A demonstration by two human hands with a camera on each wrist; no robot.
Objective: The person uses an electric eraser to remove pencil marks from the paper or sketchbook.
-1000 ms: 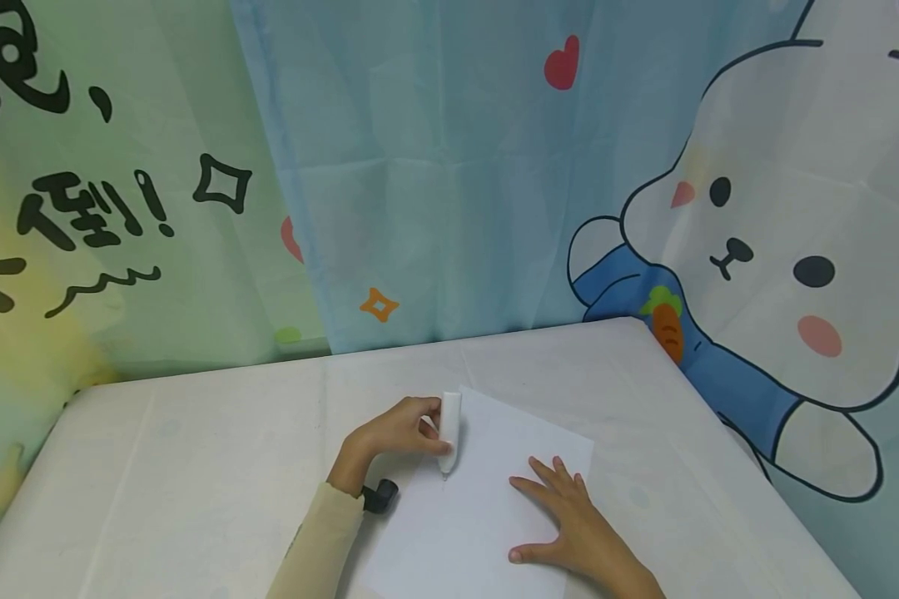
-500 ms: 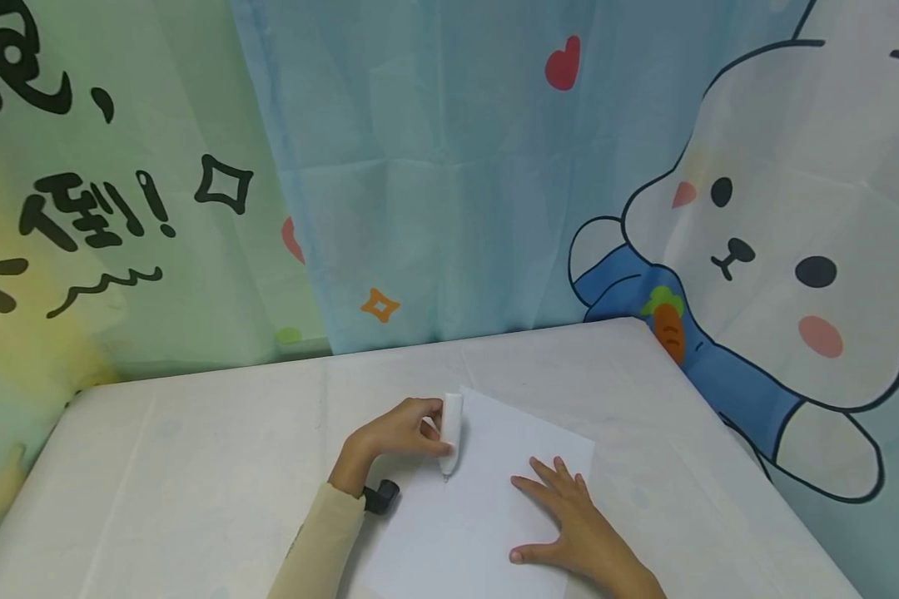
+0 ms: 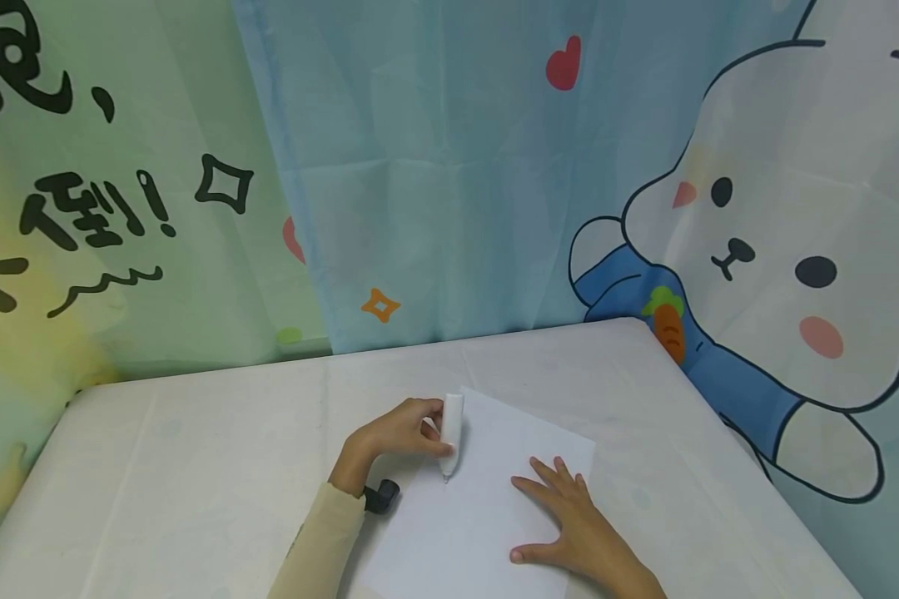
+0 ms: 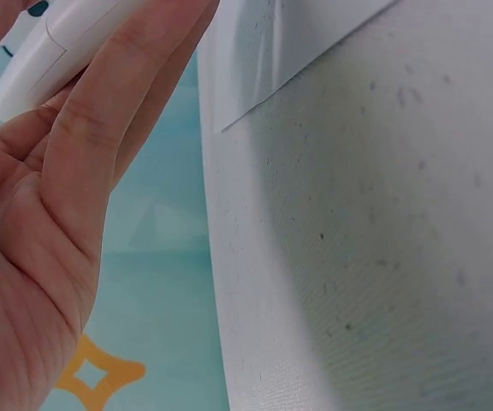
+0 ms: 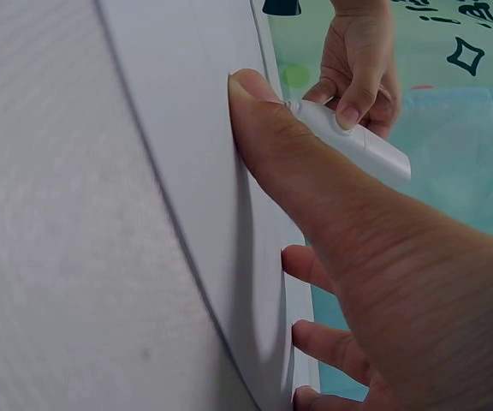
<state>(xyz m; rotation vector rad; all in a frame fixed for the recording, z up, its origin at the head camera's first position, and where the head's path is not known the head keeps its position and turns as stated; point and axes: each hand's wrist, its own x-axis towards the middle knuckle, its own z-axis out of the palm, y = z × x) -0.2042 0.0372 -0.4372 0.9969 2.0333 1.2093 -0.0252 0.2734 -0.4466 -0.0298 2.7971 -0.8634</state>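
My left hand pinches a thick white pen-shaped tool between thumb and fingers. The tool stands nearly upright with its narrow tip down at a white sheet of paper; a tiny dark speck shows at that tip. In the right wrist view, the tool's body has a button-like bump under the left thumb. On the right part of the sheet, my right hand rests with its fingers spread, holding nothing. The left wrist view shows only the tool's rounded rear end, its tip being out of frame.
The sheet lies at an angle on a table with a white cloth. A black wrist strap sits on the left wrist below a beige sleeve. Behind the table hangs a printed curtain with a cartoon rabbit.
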